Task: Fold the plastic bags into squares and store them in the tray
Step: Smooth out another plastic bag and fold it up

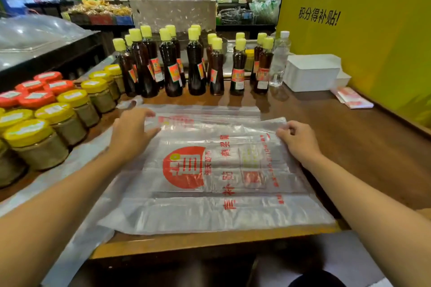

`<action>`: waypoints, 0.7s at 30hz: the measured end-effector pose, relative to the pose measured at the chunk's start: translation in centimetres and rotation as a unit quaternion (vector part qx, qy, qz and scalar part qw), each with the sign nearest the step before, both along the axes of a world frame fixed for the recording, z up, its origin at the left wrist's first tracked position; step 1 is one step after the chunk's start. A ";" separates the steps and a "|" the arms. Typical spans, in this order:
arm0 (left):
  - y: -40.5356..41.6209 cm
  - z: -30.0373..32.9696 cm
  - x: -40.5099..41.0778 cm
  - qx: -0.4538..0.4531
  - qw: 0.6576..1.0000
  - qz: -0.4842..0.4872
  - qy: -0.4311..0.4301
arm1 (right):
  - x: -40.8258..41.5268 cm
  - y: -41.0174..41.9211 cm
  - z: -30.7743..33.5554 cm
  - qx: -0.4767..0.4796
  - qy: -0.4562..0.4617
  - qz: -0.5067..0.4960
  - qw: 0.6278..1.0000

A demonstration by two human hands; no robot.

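While the clear plastic bag point(210, 177) with red print lies spread flat on the near part of the wooden table point(349, 147), we have both hands at its far edge. Our left hand point(130, 130) rests on the far left corner with the fingers fairly straight and reaching toward the far side, the thumb pointing right across the plastic; whether it pinches a layer we cannot tell. Our right hand point(298, 137) sits at the far right corner with its fingers curled, pinching the edge of the bag there. A big red round logo and lines of red characters show through the sheet, and its near edge reaches almost to the near edge of the table. More clear plastic point(205, 112) lies just beyond our hands, partly under the bag.

On the far right of the table stands a white tray point(312, 72), and near its right side lies a small folded packet with red print point(352, 98). Along the far side stands a row of dark bottles with yellow caps point(170, 63), with a clear bottle point(279, 58) between them and the tray. To the left are jars with yellow lids point(53, 123) and red lids point(37, 91). A yellow sign point(361, 18) with black characters rises on the right
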State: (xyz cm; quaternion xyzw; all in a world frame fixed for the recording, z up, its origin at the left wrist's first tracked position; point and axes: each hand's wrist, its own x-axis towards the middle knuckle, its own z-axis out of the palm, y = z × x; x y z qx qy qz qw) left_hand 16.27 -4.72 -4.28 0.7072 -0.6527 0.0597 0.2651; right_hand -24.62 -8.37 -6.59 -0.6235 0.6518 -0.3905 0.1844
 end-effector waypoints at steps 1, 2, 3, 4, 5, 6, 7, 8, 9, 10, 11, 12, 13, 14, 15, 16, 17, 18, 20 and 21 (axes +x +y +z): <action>0.6 0.2 -1.0 -0.019 1.000 -0.009 -0.016 | 0.1 -0.4 -0.3 -0.001 0.025 -0.006 1.000; 1.4 0.5 -2.3 -0.032 0.999 -0.034 -0.021 | 0.1 -0.8 -0.5 0.001 0.038 -0.008 0.999; 2.5 0.8 -3.8 -0.027 0.997 -0.074 -0.013 | 0.1 -1.2 -0.8 0.007 0.041 -0.008 0.999; 3.8 1.0 -5.4 0.001 0.992 -0.125 0.011 | 0.2 -1.4 -1.0 0.011 0.038 -0.005 0.999; 5.2 1.1 -7.0 0.044 0.982 -0.179 0.036 | 0.1 -1.6 -1.1 0.013 0.035 -0.004 0.999; 6.6 1.0 -8.5 0.091 0.967 -0.233 0.048 | 0.1 -1.7 -1.2 0.013 0.032 -0.003 0.999; 7.8 0.9 -9.8 0.127 0.949 -0.284 0.044 | 0.0 -1.6 -1.2 0.012 0.025 -0.003 1.000; 8.9 0.8 -10.9 0.150 0.932 -0.329 0.031 | 0.0 -1.3 -1.0 0.012 0.010 -0.001 1.000; 9.9 0.6 -11.9 0.164 0.917 -0.364 0.019 | 0.0 -1.0 -0.6 0.016 -0.013 0.000 1.000; 10.8 0.4 -12.7 0.168 0.907 -0.386 0.012 | 0.0 -0.5 -0.2 0.023 -0.037 -0.003 0.999; 11.5 0.1 -13.3 0.166 0.902 -0.399 0.008 | -0.2 -0.1 0.2 0.029 -0.050 -0.006 0.998; 12.3 -0.1 -14.0 0.160 0.899 -0.408 0.004 | -0.4 0.4 0.4 0.032 -0.049 -0.011 0.998; 12.9 -0.5 -14.6 0.152 0.895 -0.418 -0.009 | -0.8 1.1 0.7 0.040 -0.037 -0.013 0.998; 13.4 -0.9 -15.2 0.144 0.891 -0.429 -0.028 | -1.1 1.7 0.9 0.049 -0.027 -0.009 0.998; 13.8 -1.3 -15.6 0.142 0.887 -0.438 -0.043 | -1.5 2.5 1.1 0.062 -0.027 0.004 0.998; 14.1 -1.7 -15.8 0.144 0.885 -0.440 -0.047 | -1.8 3.2 1.3 0.075 -0.031 0.023 0.996; 14.3 -2.0 -15.9 0.145 0.887 -0.437 -0.042 | -2.1 4.0 1.5 0.086 -0.034 0.043 0.995; 14.3 -2.1 -15.8 0.143 0.890 -0.432 -0.033 | -2.3 4.8 1.7 0.092 -0.037 0.063 0.993; 14.4 -2.1 -15.5 0.137 0.896 -0.422 -0.011 | -2.8 6.5 2.1 0.090 -0.042 0.088 0.991; 14.6 -2.1 -15.4 0.134 0.897 -0.422 -0.003 | -3.1 7.4 2.3 0.086 -0.041 0.099 0.991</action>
